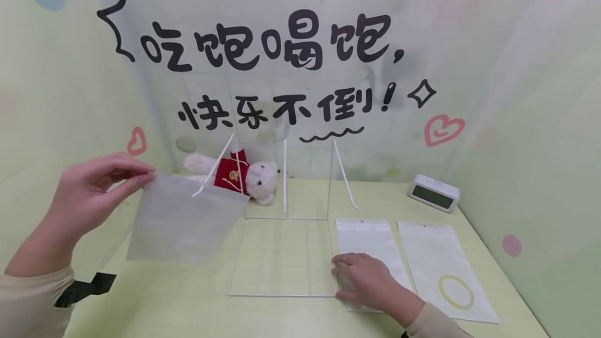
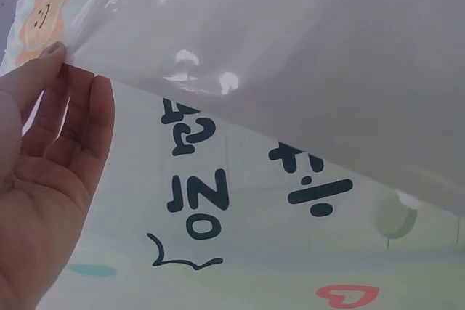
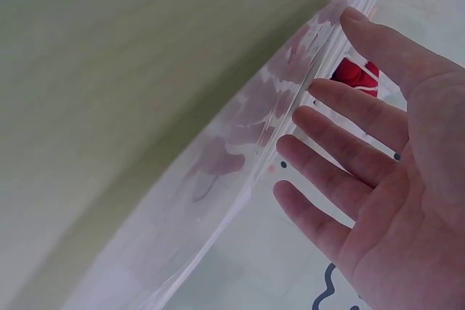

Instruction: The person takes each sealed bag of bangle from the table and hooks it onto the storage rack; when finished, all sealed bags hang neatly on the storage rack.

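My left hand (image 1: 96,192) pinches one corner of a translucent plastic bag (image 1: 183,228) between thumb and fingers. The bag hangs tilted above the table, left of a white wire rack (image 1: 281,295), its upper edge passing the rack's left prong. In the left wrist view, glossy film (image 2: 312,41) spreads out from the fingertips. My right hand (image 1: 368,280) lies over a clear-and-white zip bag (image 1: 366,236) flat on the table, close to the rack's right side. Seen from the right wrist, the fingers (image 3: 341,157) are spread and loosely bent at the plastic; contact is hard to tell.
Farther right lies another zip bag (image 1: 422,249) with a pale yellow ring (image 1: 440,288) on or in it. A digital clock (image 1: 433,194) stands at the back right. Behind the rack's upright prongs a white plush toy (image 1: 263,176) in a red top lies sideways. A printed curtain encloses the table.
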Demonstrator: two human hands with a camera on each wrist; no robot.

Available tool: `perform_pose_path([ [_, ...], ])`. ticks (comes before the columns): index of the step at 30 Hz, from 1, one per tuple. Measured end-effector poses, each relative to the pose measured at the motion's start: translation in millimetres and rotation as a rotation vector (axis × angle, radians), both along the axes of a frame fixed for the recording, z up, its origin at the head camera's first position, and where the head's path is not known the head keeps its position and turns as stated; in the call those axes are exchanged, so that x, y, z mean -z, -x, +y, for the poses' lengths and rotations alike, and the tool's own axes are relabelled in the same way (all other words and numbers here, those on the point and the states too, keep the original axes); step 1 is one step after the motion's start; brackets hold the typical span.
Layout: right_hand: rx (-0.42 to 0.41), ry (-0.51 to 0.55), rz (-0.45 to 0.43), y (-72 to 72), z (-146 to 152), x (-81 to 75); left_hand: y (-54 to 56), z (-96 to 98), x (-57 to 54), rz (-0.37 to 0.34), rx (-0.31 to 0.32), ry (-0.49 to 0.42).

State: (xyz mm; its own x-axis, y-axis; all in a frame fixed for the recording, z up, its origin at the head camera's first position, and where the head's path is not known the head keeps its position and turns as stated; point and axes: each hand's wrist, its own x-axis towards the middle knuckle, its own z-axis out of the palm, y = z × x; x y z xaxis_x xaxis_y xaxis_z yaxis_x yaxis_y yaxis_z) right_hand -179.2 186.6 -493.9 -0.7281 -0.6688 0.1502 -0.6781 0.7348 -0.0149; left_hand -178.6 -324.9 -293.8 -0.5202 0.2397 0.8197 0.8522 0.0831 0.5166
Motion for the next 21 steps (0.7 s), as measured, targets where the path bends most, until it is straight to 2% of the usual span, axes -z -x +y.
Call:
perform_pose_path([
  [3, -0.005, -0.002, -0.004, -1.0, 1.1, -1.6, 7.6, 1.3, 9.4, -0.012, -0.034, -0.027],
  [4, -0.007, -0.003, -0.007, -1.1, 1.5, -1.8, 10.0, 2.0, 12.1, -0.015, -0.068, -0.026],
  [7, 0.005, -0.011, -0.018, -1.9, 2.0, -2.4, 19.7, 5.5, 19.9, -0.024, -0.109, -0.058],
  [11, 0.009, -0.006, -0.016, -2.5, 0.8, -1.6, 32.5, 10.1, 27.3, -0.004, -0.198, -0.062],
  [15, 0.018, -0.008, -0.014, -2.9, -0.4, -2.1, 44.5, 14.6, 30.8, 0.029, -0.335, -0.006],
  [18, 0.023, -0.010, -0.014, -3.1, -0.8, -3.4, 51.3, 17.3, 32.2, 0.019, -0.425, 0.043],
  [21, 0.020, -0.007, -0.005, -3.5, -0.5, -4.6, 57.9, 20.2, 34.6, -0.009, -0.448, 0.049],
])
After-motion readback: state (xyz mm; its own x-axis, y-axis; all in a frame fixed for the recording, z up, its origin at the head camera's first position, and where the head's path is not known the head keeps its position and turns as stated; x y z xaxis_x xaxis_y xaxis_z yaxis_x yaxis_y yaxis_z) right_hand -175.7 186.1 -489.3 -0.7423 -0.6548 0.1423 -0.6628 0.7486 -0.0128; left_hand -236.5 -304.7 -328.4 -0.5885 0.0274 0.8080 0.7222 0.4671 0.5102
